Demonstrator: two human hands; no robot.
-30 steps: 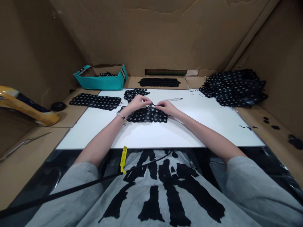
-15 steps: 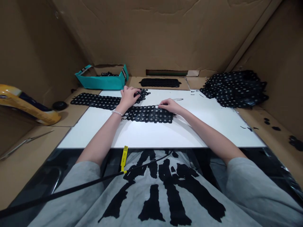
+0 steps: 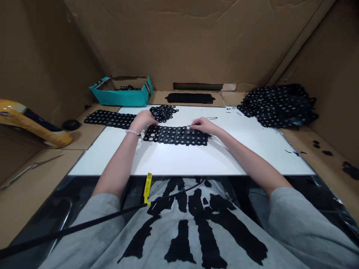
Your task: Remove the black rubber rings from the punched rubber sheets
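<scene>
A black rubbery sheet with rows of round holes (image 3: 176, 135) lies across the white board (image 3: 190, 160) in front of me. Most of its holes look filled with grey, while a few at the left end and one at the upper edge show white. My right hand (image 3: 206, 126) pinches the sheet's upper edge near its right end. My left hand (image 3: 143, 120) is at the upper left corner, fingers drawn together; whatever they hold is hidden. Just beyond it lies a heap of small black rings (image 3: 164, 113). A second holed strip (image 3: 109, 118) runs out from behind the left hand.
A teal box (image 3: 120, 98) with more rings stands at the back left, a stack of black strips (image 3: 190, 98) at the back. Holed sheets (image 3: 280, 104) are piled right. A pen-like tool (image 3: 209, 118), tweezers (image 3: 33, 165) and a yellow bottle (image 3: 36, 125) lie around.
My left hand has drawn back from the ring heap toward the left and nearer me, to the sheet's upper left corner. The sheet and my right hand have shifted slightly right.
</scene>
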